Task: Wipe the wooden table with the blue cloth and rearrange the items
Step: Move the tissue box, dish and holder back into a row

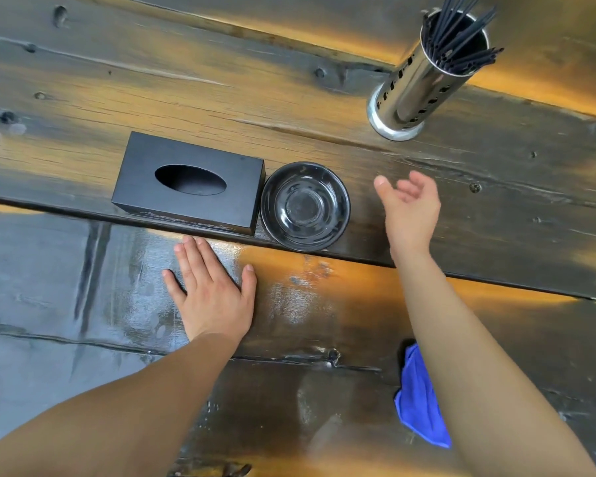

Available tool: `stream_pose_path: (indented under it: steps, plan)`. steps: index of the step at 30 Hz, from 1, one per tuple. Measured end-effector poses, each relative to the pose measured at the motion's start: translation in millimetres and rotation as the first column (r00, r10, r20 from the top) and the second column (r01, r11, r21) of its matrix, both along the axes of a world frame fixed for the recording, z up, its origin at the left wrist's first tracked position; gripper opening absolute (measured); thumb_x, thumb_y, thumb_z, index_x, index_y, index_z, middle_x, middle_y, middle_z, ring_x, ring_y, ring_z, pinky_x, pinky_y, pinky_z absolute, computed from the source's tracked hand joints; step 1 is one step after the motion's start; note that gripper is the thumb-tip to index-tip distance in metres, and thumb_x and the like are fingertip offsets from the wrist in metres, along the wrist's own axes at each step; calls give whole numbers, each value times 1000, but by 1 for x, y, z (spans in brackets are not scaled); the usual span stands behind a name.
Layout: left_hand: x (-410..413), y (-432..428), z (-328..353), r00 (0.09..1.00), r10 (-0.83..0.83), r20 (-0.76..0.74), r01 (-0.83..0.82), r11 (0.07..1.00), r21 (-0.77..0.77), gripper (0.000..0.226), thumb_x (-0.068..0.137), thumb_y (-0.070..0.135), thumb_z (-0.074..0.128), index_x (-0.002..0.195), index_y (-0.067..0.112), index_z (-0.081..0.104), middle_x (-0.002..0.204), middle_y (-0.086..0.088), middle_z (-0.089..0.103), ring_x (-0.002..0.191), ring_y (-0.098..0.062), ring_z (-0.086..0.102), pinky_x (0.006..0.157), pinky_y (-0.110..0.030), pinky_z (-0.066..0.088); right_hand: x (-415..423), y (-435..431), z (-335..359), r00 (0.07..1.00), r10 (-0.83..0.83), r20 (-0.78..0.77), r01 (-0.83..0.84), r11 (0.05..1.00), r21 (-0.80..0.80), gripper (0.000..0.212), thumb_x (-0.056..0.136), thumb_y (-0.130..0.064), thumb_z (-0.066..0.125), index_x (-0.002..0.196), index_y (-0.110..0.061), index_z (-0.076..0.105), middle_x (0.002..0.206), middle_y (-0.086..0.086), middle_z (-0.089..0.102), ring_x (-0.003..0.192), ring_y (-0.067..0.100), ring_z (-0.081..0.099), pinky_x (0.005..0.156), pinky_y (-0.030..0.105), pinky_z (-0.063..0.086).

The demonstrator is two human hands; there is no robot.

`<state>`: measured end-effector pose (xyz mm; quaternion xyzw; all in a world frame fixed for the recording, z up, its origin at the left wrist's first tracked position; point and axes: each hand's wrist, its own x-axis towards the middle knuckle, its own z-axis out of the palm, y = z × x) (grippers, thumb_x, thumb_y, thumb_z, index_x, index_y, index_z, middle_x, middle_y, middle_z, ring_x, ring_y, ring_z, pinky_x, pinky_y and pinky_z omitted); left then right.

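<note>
While a blue cloth (417, 401) lies near right on the wooden table (83, 80), partly under the right forearm, the right hand (410, 208) hovers open and empty beside a black bowl (305, 206). Left hand (210, 287) rests flat, empty, near a black tissue box (190, 182). Far right stands a metal chopstick holder (424, 77).

Both forearms are bare to the frame's lower edge, with no sleeves showing. The left hand (210, 297) and right hand (410, 210) are bare too, with short nails.

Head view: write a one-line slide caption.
Left hand flat on dark wooden table, open right hand beside round black bowl; crumpled blue cloth lies unused.
</note>
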<state>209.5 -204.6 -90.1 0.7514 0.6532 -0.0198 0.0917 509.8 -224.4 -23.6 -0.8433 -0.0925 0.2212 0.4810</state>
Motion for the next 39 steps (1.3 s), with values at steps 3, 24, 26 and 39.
stream_pose_path:
  steps: [3, 24, 26, 39]
  plan:
    - [1, 0, 2, 1000, 3, -2, -3, 1000, -8, 89, 102, 64, 26, 165, 5, 5, 174, -14, 6, 162, -28, 0, 128, -55, 0, 28, 30, 4, 1000, -6, -21, 7, 999, 35, 107, 78, -47, 89, 162, -14, 32, 155, 2, 51, 140, 14, 52, 119, 37, 43]
    - [5, 0, 5, 1000, 20, -17, -20, 1000, 2, 90, 100, 62, 30, 165, 4, 9, 174, -16, 9, 162, -28, 2, 128, -55, 1, 87, 112, -10, 997, -30, 70, 9, 958, 286, 100, 67, -37, 94, 148, -21, 36, 126, -15, 58, 115, 1, 60, 107, 24, 43]
    - [5, 0, 6, 1000, 20, -13, -20, 1000, -3, 90, 100, 62, 29, 165, 4, 8, 174, -16, 8, 162, -28, 2, 128, -56, 0, 85, 110, -8, 995, -31, 91, 4, 959, 284, 89, 66, -39, 94, 136, -27, 39, 124, -12, 59, 113, 0, 61, 104, 23, 45]
    - [5, 0, 7, 1000, 17, 10, -17, 1000, -1, 90, 100, 62, 29, 165, 3, 9, 173, -17, 9, 162, -30, 2, 128, -57, 0, 34, 11, 0, 988, -23, 153, -25, 954, 300, 79, 73, -25, 95, 135, -22, 47, 124, -13, 71, 115, 3, 69, 106, 25, 53]
